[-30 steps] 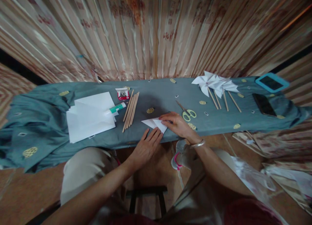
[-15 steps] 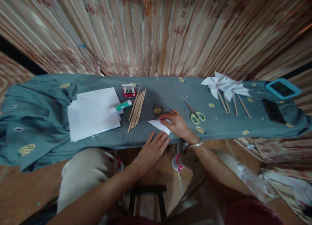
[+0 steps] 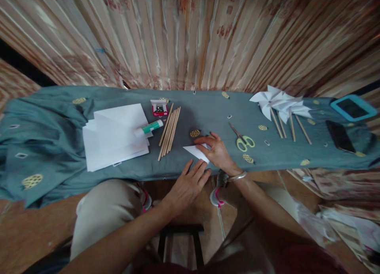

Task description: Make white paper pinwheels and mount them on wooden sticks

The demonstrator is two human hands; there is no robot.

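A small white paper folded into a triangle lies near the front edge of the cloth-covered table. My right hand, with a silver bangle at the wrist, grips the paper's right side between thumb and curled fingers. Part of the sheet is hidden under that hand. My left hand reaches in from below, fingers stretched out, their tips at the paper's lower corner. Scissors with pale green handles lie just right of my right hand. Left of the paper is a bundle of thin wooden sticks.
White paper sheets are stacked on the left, a green-and-white glue stick across their edge. Behind is a small red box, open. White paper pinwheels on sticks, a black phone and a blue-framed device lie right.
The view has shifted a little, so the items on the table appear slightly further right. Both hands stay at the folded paper with barely any change in pose.
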